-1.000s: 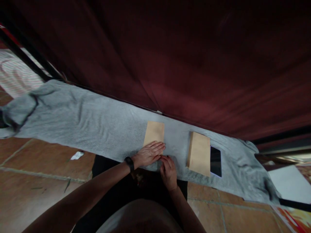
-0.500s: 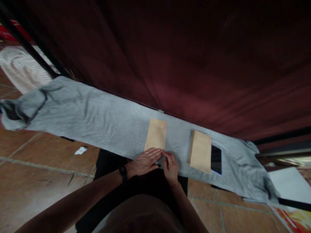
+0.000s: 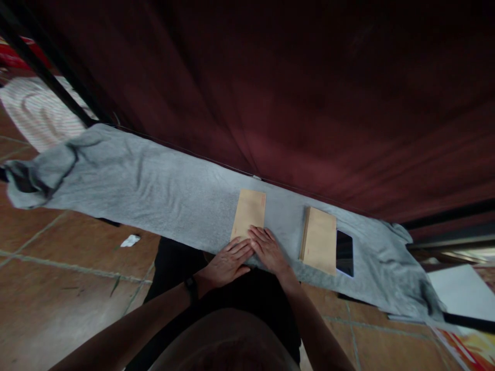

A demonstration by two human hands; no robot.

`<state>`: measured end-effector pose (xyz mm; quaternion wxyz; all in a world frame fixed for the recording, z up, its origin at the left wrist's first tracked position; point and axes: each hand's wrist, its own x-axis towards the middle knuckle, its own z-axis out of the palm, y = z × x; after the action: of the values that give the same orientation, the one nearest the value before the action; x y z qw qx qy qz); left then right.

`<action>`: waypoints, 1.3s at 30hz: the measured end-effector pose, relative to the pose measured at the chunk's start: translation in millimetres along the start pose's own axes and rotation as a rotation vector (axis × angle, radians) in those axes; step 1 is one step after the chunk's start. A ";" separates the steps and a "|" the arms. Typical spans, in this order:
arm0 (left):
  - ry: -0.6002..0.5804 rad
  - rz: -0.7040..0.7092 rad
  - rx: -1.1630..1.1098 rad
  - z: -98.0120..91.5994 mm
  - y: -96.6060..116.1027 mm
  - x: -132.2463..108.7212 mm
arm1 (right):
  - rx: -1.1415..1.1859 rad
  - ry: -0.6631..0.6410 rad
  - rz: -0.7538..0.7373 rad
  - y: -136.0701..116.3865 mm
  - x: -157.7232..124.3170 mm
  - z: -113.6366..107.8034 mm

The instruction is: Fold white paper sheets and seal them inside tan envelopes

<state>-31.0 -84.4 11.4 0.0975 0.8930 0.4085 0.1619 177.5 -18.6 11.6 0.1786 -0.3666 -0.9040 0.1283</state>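
Observation:
A tan paper envelope (image 3: 249, 210) lies flat on the grey cloth (image 3: 185, 190) in front of me, its near end covered by my hands. My left hand (image 3: 228, 262), with a dark band at the wrist, rests palm down on the near edge, fingers stretched out. Beside it my right hand (image 3: 268, 249) lies flat over the near right corner, its fingertips on the paper and touching the left fingers. To the right sits a stack of similar envelopes (image 3: 320, 239), with a dark-screened phone (image 3: 344, 252) along its right side.
The grey cloth covers a long narrow surface over my knees. Behind it hangs a dark red curtain (image 3: 270, 103). A striped cloth (image 3: 42, 108) lies at far left, a white scrap (image 3: 130, 240) on the tiled floor, and a white flat panel (image 3: 462, 292) at far right.
My right hand has gone from curled fingers at the envelope's near edge to lying flat and farther onto it. My left hand has shifted slightly toward me. The envelope stays in place.

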 end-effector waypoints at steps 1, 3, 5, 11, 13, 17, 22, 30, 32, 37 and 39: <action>0.001 -0.006 0.000 -0.9 0.9 0.2 | -0.012 -0.010 -0.006 4.6 3.9 0.8; 0.002 -0.016 0.004 -2.0 2.7 0.8 | -0.033 -0.019 -0.017 13.1 12.6 2.5; 0.002 -0.015 0.012 -1.4 3.8 1.1 | -0.055 -0.017 -0.023 20.4 22.1 4.3; 0.015 -0.025 0.051 1.1 5.8 0.0 | -0.115 0.026 -0.001 39.8 51.2 10.5; 0.010 -0.036 0.057 -0.9 8.3 0.9 | -0.129 0.037 0.027 45.7 60.8 12.2; 0.038 -0.067 0.059 -3.5 14.5 3.8 | -0.149 0.077 0.092 49.6 77.4 15.1; 0.068 -0.097 0.091 5.7 16.9 4.3 | -0.113 0.068 -0.061 31.7 84.5 19.6; 0.050 -0.182 0.131 13.0 18.9 10.0 | -0.161 0.023 -0.094 27.9 104.5 21.7; 0.063 -0.191 0.145 13.9 18.2 10.3 | -0.169 0.038 -0.058 34.5 113.2 23.1; 0.092 -0.169 0.248 18.1 15.6 8.1 | -0.201 0.018 0.041 46.2 133.0 23.2; 0.103 -0.173 0.285 19.3 16.0 7.3 | -0.230 -0.016 0.084 48.4 140.7 20.8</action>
<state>-8.3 -90.0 0.0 -0.0376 0.8497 0.5073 0.1386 104.7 112.8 7.4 0.1226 -0.4210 -0.8981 0.0343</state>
